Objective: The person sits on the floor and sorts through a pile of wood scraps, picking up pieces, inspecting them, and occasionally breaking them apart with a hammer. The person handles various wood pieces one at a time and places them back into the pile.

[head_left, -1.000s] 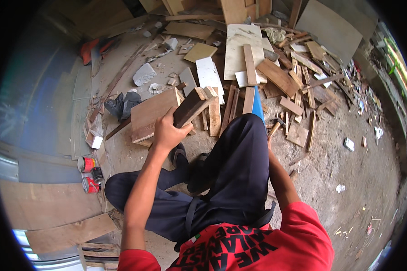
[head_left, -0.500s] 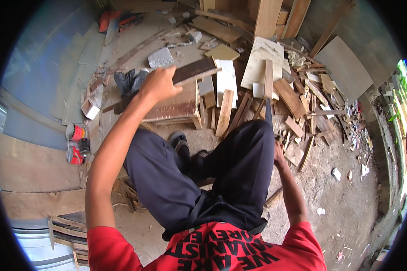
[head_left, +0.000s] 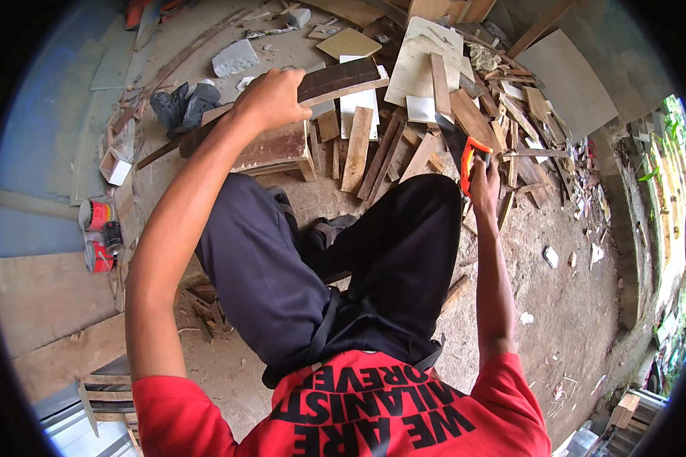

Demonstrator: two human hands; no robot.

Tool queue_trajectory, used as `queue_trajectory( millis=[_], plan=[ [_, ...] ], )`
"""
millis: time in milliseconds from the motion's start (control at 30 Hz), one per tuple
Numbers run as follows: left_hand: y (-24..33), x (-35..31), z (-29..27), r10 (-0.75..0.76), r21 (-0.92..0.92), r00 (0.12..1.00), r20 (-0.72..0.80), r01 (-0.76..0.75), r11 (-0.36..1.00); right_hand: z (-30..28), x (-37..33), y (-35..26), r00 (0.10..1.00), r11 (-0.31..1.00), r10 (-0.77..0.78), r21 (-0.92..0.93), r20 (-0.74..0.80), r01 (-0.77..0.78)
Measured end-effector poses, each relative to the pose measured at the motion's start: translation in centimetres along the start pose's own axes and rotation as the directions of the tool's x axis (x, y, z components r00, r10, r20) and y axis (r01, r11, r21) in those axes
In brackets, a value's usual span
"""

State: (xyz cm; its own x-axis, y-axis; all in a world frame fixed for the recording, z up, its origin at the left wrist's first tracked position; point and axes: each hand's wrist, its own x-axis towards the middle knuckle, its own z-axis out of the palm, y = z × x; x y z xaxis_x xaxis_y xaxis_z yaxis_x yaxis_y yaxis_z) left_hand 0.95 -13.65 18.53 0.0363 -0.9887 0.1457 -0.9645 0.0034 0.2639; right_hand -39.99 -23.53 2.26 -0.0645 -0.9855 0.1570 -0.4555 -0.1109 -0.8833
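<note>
My left hand (head_left: 273, 100) is closed round a dark brown wooden board (head_left: 341, 81), which lies across a low wooden bench (head_left: 270, 150). The board's right end sticks out past the bench, and my forearm covers part of its left side. On the right, beside my knee, my right hand (head_left: 484, 183) grips the orange handle of a handsaw (head_left: 469, 156). Its dark blade points forward and left toward the scrap wood, apart from the board.
Wood offcuts (head_left: 503, 126) and a pale panel (head_left: 427, 61) lie ahead and to the right. A black plastic bag (head_left: 184, 107) and a grey block (head_left: 235, 58) are beyond the bench. Red cans (head_left: 97, 255) stand at the left wall. A rough wall edge (head_left: 625, 228) runs along the right.
My right hand has come up and forward from beside my knee, bringing the saw's orange handle into sight. My left hand stays on the board. The whole view has shifted a little.
</note>
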Motion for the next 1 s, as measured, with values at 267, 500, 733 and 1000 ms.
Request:
queue_trajectory(
  millis=[267,500,733,1000],
  plan=[
    [0.5,-1.2,0.0,-0.017,-0.011,0.998,-0.060,0.016,1.000,6.6,-7.0,2.6,0.977,0.958,-0.027,0.273,-0.211,0.085],
    [-0.4,-0.2,1.4,-0.011,-0.055,0.999,-0.052,0.008,0.998,10.0,-4.8,8.3,0.951,0.920,-0.280,-0.318,-0.129,0.228],
    [0.0,0.9,1.8,-0.027,-0.093,0.956,-0.292,0.000,0.996,16.3,-6.1,11.1,0.889,0.658,-0.274,-0.603,0.366,0.451],
    [-0.4,3.0,-0.7,-0.613,-0.989,0.790,-0.017,0.076,0.126,23.5,-9.6,15.6,0.875,0.976,0.047,-0.208,0.482,0.062]
  ],
)
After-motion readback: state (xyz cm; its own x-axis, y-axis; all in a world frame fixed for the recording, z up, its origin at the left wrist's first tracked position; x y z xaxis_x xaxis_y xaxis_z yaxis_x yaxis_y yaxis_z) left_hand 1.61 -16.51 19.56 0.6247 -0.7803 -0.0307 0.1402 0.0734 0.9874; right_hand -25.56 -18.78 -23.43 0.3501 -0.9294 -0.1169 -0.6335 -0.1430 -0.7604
